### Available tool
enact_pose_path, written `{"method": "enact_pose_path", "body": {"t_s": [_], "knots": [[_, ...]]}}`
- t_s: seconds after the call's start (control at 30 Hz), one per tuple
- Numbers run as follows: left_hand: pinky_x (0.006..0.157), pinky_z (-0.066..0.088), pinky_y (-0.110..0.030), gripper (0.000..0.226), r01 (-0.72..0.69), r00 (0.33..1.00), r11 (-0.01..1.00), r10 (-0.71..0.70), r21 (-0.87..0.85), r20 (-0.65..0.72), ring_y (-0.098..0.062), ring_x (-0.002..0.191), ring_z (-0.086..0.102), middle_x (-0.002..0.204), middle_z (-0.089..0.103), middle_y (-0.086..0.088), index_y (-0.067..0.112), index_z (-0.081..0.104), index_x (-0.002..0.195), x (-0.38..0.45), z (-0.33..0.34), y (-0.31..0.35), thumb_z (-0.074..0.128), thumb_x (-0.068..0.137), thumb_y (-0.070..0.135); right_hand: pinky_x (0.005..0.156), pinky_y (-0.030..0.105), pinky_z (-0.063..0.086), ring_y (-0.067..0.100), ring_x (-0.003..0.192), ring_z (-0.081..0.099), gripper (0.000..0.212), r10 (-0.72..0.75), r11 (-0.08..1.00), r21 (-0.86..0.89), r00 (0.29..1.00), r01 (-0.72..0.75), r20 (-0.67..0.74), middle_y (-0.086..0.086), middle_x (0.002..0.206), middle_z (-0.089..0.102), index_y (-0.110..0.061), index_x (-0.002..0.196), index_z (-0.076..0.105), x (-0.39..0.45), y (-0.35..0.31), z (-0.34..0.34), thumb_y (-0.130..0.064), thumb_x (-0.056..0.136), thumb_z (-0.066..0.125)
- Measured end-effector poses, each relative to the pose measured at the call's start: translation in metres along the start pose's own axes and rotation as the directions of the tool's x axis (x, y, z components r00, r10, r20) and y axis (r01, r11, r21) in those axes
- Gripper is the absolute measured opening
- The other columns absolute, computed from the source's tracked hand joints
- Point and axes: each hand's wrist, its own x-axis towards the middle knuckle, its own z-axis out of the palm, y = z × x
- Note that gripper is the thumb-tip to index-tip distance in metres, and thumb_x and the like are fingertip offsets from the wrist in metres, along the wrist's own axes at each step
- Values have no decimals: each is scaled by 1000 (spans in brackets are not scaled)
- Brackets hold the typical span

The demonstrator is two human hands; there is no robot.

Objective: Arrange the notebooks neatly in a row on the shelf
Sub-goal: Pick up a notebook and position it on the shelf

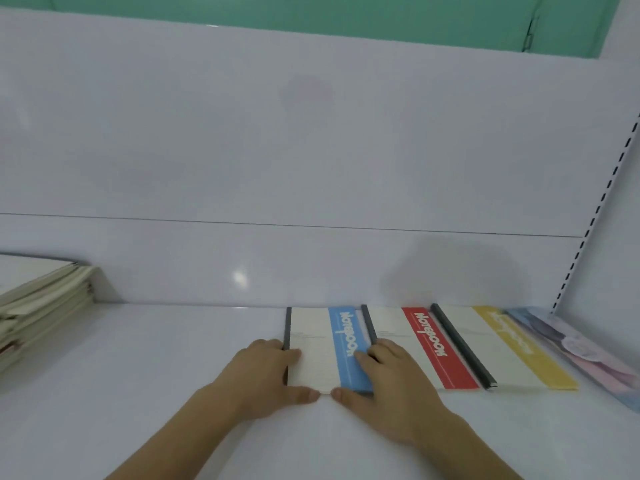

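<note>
Several notebooks lie flat in a row on the white shelf [138, 358]. From left to right they are a blue-striped notebook [318, 344], a red-striped notebook [398, 327], a yellow-striped notebook [491, 344] and a pastel-covered notebook [568, 341] at the far right. My left hand [266, 375] rests on the blue-striped notebook's left edge, thumb at its front edge. My right hand [388, 379] lies on its right side over the blue stripe, thumb at the front edge too. Both hands have fairly straight fingers pressing on it.
A stack of cream-coloured notebooks [38, 303] sits at the left end of the shelf. The white back panel [311, 168] rises behind the row. A slotted upright [595, 216] bounds the right side. Bare shelf lies between the stack and the blue-striped notebook.
</note>
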Motion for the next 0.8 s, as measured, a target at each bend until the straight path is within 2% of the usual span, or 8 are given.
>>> {"method": "enact_pose_path", "body": {"t_s": [0.13,0.3,0.47,0.63,0.7,0.8], "knots": [[99,44,-31,70,31,999,995,-33,-97,-22,-16,116,54,126,58,2,17,58,129,-6,-4,-2,59,83,69,99,27,36,14,108,42,87,-14,1000,-2,1000,14,16,-8,107,50,-25,124,54,0,2,1,-86,73,21],[104,38,-25,64,49,997,993,-54,-106,-45,-12,127,48,141,52,8,25,50,141,-11,-3,-6,61,88,59,94,24,38,13,104,42,82,-19,1000,15,999,18,28,-8,105,51,-26,118,56,2,5,1,-85,73,22],[97,44,-27,51,81,991,989,-93,-125,-97,-12,114,55,125,61,5,19,61,125,-13,4,-4,62,89,55,95,23,38,11,107,41,78,-4,999,53,1000,3,28,-9,110,51,-24,122,55,4,7,0,-83,76,32],[85,49,-28,41,87,988,993,-97,-85,-120,-11,97,58,105,65,9,24,65,104,-12,7,-7,58,86,60,93,20,37,7,104,36,90,17,998,64,1000,-17,-3,-11,104,41,-25,115,60,4,5,2,-92,69,19],[87,48,-30,44,82,989,996,-86,-44,-120,-11,101,57,105,64,10,24,63,105,-13,9,-8,53,87,63,96,20,37,7,105,38,92,6,999,53,1000,-6,2,-14,105,47,-25,113,61,2,4,3,-92,71,15],[93,46,-29,45,57,991,998,-59,-19,-124,-12,110,54,115,62,10,25,60,115,-16,10,-8,48,92,62,99,22,37,7,107,39,80,12,999,51,1000,-12,-9,-14,107,49,-25,114,61,1,2,3,-84,76,23]]}}
